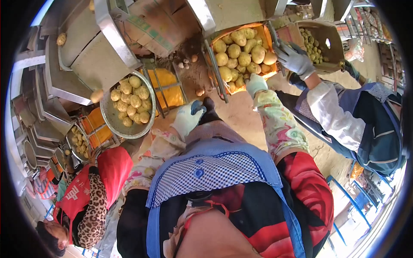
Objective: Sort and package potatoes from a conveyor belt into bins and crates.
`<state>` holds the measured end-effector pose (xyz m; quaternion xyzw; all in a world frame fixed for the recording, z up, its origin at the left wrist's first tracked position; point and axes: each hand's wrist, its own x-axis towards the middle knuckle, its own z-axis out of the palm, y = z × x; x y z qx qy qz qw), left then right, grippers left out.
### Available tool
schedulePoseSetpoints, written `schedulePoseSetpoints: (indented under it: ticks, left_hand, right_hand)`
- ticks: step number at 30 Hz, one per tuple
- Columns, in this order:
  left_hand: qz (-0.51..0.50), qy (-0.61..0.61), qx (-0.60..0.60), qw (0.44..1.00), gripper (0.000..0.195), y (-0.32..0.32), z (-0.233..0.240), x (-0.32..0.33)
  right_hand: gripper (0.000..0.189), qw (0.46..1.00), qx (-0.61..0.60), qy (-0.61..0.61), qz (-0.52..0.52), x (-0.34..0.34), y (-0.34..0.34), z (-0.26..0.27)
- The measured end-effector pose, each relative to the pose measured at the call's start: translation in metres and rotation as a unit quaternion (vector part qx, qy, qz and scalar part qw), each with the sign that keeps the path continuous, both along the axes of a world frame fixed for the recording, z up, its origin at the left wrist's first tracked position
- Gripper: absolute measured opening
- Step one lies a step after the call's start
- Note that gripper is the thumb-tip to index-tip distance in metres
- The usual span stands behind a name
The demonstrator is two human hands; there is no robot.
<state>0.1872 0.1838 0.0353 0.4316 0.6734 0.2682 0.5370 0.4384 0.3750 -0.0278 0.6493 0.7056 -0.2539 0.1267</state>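
Note:
My right hand (256, 85), in a pale glove, is at the near edge of an orange mesh sack (268, 36) full of potatoes (244, 59). Its fingertips touch the sack's rim or the nearest potatoes; whether they grip anything is hidden. My left hand (187, 118) hovers above my leg, fingers curled, in a white glove with dark blue at the fingertips. I cannot tell if something lies in its palm. To its left is a round metal basin (105, 113) heaped with potatoes (132, 98).
Metal chutes (100, 72) line the far side. A metal rail (216, 72) flanks the sack. A co-worker's gloved hand (295, 59) is beside the sack, near a cardboard box (334, 45) of potatoes. Another person (80, 196) sits at left. Loose potatoes (200, 92) lie on the floor.

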Motion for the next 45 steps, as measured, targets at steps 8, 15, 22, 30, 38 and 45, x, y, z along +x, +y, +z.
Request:
schedulePoseSetpoints:
  ticks: [8,15,22,30,38,45]
  left_hand:
    - [-0.006,0.076,0.021,0.997,0.031,-0.026,-0.001,-0.012]
    - [-0.016,0.053,0.004,0.998,0.036,-0.048,-0.009,-0.015]
    - [-0.012,0.098,0.024,0.995,0.035,-0.035,-0.012,0.002]
    - [0.212,0.000,0.044,0.976,0.055,0.030,-0.032,0.029]
    - [0.316,0.072,0.004,0.946,0.044,0.137,-0.033,0.082]
    - [0.359,0.251,-0.089,0.895,0.034,0.142,-0.042,0.099]
  right_hand:
    - [0.044,0.995,0.066,0.030,0.066,-0.014,-0.038,0.051]
    - [0.041,0.960,0.019,-0.087,0.266,-0.026,-0.052,0.044]
    - [0.043,0.977,0.008,-0.016,0.212,-0.028,-0.059,0.070]
    - [0.058,0.974,0.222,0.001,-0.045,0.057,0.037,0.070]
    - [0.051,0.926,-0.063,0.312,-0.203,0.085,0.126,0.021]
    - [0.058,0.938,0.244,0.048,0.240,0.044,0.149,0.076]
